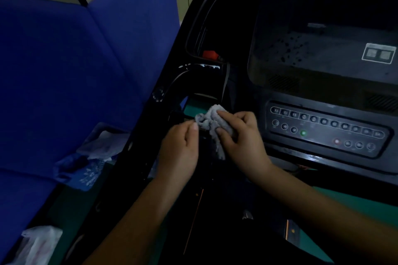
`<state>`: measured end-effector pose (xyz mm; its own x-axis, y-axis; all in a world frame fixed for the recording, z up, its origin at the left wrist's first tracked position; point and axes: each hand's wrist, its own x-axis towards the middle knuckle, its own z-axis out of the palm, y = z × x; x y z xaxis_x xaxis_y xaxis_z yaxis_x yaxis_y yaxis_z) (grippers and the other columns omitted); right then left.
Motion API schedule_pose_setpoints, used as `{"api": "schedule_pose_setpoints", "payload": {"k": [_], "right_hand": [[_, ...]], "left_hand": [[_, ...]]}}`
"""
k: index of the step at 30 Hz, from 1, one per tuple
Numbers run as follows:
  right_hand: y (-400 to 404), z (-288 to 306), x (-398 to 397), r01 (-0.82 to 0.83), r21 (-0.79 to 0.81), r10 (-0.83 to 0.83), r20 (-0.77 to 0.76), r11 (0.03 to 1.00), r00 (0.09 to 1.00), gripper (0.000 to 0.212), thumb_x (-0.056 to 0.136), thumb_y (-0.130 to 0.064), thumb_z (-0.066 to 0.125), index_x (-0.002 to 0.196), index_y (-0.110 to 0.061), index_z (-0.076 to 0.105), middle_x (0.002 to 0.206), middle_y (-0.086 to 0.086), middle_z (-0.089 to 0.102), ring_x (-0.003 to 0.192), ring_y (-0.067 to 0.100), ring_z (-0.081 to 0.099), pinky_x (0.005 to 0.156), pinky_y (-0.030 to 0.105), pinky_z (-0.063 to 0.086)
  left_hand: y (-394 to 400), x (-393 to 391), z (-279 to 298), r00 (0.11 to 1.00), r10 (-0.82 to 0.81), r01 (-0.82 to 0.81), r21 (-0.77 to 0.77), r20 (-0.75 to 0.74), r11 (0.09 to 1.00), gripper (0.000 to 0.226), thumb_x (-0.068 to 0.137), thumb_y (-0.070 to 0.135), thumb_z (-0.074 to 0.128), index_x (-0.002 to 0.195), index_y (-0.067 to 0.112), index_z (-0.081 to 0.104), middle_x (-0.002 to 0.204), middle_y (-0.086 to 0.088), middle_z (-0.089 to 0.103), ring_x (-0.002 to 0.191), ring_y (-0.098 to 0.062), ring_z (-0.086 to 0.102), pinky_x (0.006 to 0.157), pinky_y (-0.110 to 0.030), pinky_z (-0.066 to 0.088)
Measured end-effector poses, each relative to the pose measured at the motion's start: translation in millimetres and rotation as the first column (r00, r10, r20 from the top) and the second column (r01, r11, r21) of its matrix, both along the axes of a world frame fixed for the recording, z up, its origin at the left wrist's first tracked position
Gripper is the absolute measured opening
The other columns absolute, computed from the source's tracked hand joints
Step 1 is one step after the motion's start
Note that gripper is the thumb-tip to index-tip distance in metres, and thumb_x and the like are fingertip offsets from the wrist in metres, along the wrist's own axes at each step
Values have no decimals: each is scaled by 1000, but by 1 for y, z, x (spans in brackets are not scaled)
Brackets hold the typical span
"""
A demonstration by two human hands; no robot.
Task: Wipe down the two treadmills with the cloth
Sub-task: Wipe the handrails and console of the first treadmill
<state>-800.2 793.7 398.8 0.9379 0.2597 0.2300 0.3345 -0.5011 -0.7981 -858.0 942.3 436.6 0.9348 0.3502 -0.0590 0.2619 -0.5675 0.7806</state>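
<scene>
A grey cloth point(212, 126) is held crumpled just left of the treadmill console's button panel point(327, 129), over the dark frame beside it. It is gripped by the right hand point(241, 135), whose fingers are curled over its right side, with the thumb pressed against its lower part. The bunched top of the cloth rises above the fingertips and points up and to the left, away from the panel, while a loose tail hangs down below the hand; the long axis therefore runs roughly from upper left to lower right, close to vertical. The left hand point(181, 146) is placed just left of the cloth, fingers curled, with its thumb tip touching the cloth's left edge; whether the cloth is actually pinched by it cannot be told.

Above the panel, the dark display point(323, 49) of the treadmill point(301, 92) is seen, marked with spots and a brand name at the top. A red clip point(210, 55) sits up and to the left of the panel. Far left of the panel, blue partition walls point(64, 71) stand, with crumpled plastic bags point(101, 144) at their foot.
</scene>
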Motion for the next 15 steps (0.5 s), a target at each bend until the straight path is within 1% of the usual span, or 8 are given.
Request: {"api": "schedule_pose_setpoints", "payload": {"k": [2, 4, 5, 7, 9, 10, 12, 15], "right_hand": [[7, 4, -2, -118, 22, 119, -62, 993, 991, 42, 90, -18, 63, 132, -17, 56, 106, 3, 43, 96, 4, 44, 92, 0, 29], [10, 7, -3, -296, 40, 299, -104, 954, 949, 41, 93, -24, 55, 134, -17, 55, 104, 2, 47, 96, 4, 46, 90, 1, 31], [10, 9, -1, -356, 38, 358, -124, 934, 926, 42, 93, -27, 52, 134, -17, 55, 104, 0, 49, 97, 4, 48, 90, 2, 31], [5, 10, 13, -360, -2, 356, -129, 933, 925, 40, 92, -25, 54, 131, -16, 57, 105, -1, 50, 100, 8, 51, 93, 8, 36], [-3, 6, 37, -261, -234, 270, 11, 937, 963, 39, 87, -10, 61, 126, -17, 61, 105, 5, 51, 98, 20, 53, 90, 25, 47], [-5, 4, 50, -204, -405, 264, 98, 891, 960, 43, 84, -5, 63, 125, -18, 62, 104, 8, 50, 97, 27, 52, 82, 34, 50], [-6, 1, 75, -133, -641, 323, 189, 756, 927, 48, 77, -6, 70, 122, -20, 64, 100, 12, 49, 91, 33, 50, 68, 38, 49], [0, -3, 98, -75, -745, 387, 255, 663, 886, 41, 65, -11, 80, 105, -21, 72, 89, 10, 50, 81, 33, 50, 59, 33, 37]], "left_hand": [[-18, 8, 2, 996, 72, -88, -343, -61, 935, 18, 101, 38, 39, 111, 32, 54, 99, 12, 61, 92, -6, 60, 77, -23, 48], [-22, 15, -5, 977, 182, -211, -467, -108, 859, 22, 98, 36, 48, 120, 33, 48, 103, 11, 60, 98, -11, 60, 84, -29, 48], [-19, 17, -7, 963, 236, -269, -492, -131, 828, 28, 98, 34, 51, 125, 33, 45, 105, 10, 59, 99, -13, 59, 87, -31, 48], [-9, 20, -13, 925, 347, -374, -517, -153, 769, 38, 97, 29, 53, 135, 28, 44, 116, 1, 59, 105, -19, 60, 95, -39, 48], [2, 19, -17, 892, 430, -437, -513, -141, 738, 37, 97, 27, 54, 133, 26, 45, 121, 0, 57, 108, -20, 58, 98, -39, 46], [5, 18, -18, 883, 452, -449, -508, -126, 735, 36, 96, 28, 55, 131, 25, 45, 119, 2, 55, 106, -18, 56, 95, -35, 45], [8, 15, -20, 870, 478, -468, -501, -118, 728, 42, 95, 29, 57, 134, 19, 46, 117, 3, 54, 105, -16, 54, 89, -30, 42], [7, 12, -24, 847, 507, -513, -498, -161, 699, 46, 94, 31, 57, 136, 15, 47, 124, -2, 57, 108, -21, 57, 90, -34, 45]]}}
